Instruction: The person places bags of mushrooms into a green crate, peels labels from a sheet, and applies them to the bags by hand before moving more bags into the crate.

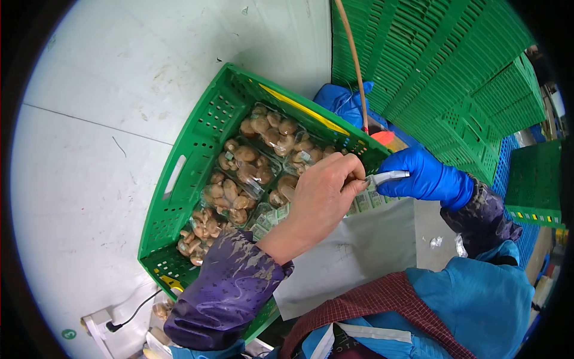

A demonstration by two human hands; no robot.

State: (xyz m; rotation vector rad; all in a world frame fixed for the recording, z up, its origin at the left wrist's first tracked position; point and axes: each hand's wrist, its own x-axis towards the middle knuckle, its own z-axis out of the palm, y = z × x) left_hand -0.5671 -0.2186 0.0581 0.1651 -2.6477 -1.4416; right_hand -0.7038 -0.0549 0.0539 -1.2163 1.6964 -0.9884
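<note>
My bare left hand (326, 194) is closed, thumb and forefinger pinched together at the edge of a strip of sticker labels (365, 202). What lies between those fingertips is too small to tell. In its blue glove, my right hand (418, 175) is closed on the strip, whose pale backing (391, 176) curls over at the fingers. Printed green-and-white labels run along the strip, passing behind my left hand. Beneath and left of my hands, clear packs of brown mushrooms (245, 164) fill much of a green crate (179, 131). My left forearm hides part of the crate.
Green crates (412, 60) are stacked at the upper right, with another dark green crate (535, 182) at the far right. A grey sheet (353, 257) lies before my body. A thin hose (354, 48) hangs beyond the crate. A black plug and cable (128, 320) are lower left.
</note>
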